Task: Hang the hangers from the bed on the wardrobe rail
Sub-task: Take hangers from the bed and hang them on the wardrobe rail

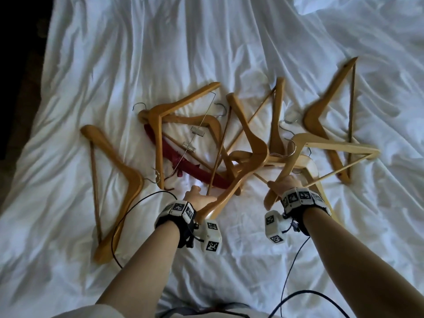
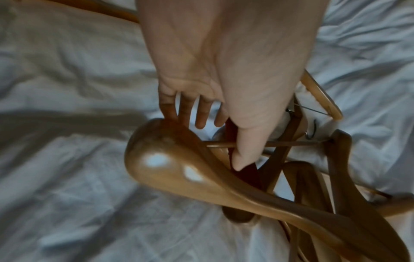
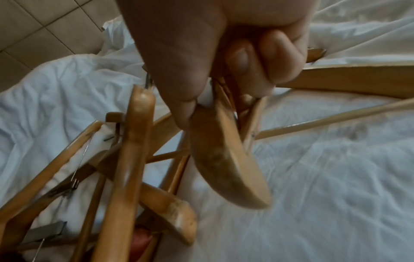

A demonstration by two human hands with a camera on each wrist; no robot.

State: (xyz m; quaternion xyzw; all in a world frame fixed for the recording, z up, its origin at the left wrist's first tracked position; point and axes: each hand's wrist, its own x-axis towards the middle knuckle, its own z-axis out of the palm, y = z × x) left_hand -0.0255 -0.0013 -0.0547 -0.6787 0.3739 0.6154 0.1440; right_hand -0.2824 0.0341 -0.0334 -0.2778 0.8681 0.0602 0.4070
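Several wooden hangers lie tangled on the white bed sheet (image 1: pixel 160 53), over a red padded hanger (image 1: pixel 169 154). My left hand (image 1: pixel 197 193) (image 2: pixel 221 134) reaches into the pile with straight fingers. Its fingertips (image 2: pixel 170 115) touch the rounded end of a brown hanger (image 1: pixel 243 171) (image 2: pixel 165 164), and the thumb lies across a thin bar. My right hand (image 1: pixel 285 183) (image 3: pixel 224 92) grips the arm of a pale wooden hanger (image 1: pixel 332 144) (image 3: pixel 226 159), fingers curled round it, its end sticking out below the fist. The wardrobe rail is not in view.
One hanger (image 1: pixel 119 166) lies apart on the left, another (image 1: pixel 321 111) at the far right. A clip hanger (image 1: pixel 183 104) tops the pile. Dark floor (image 1: pixel 18 65) borders the bed's left edge; beige tiles (image 3: pixel 33 26) show beyond it. Black cables (image 1: pixel 128 214) trail from both wrists.
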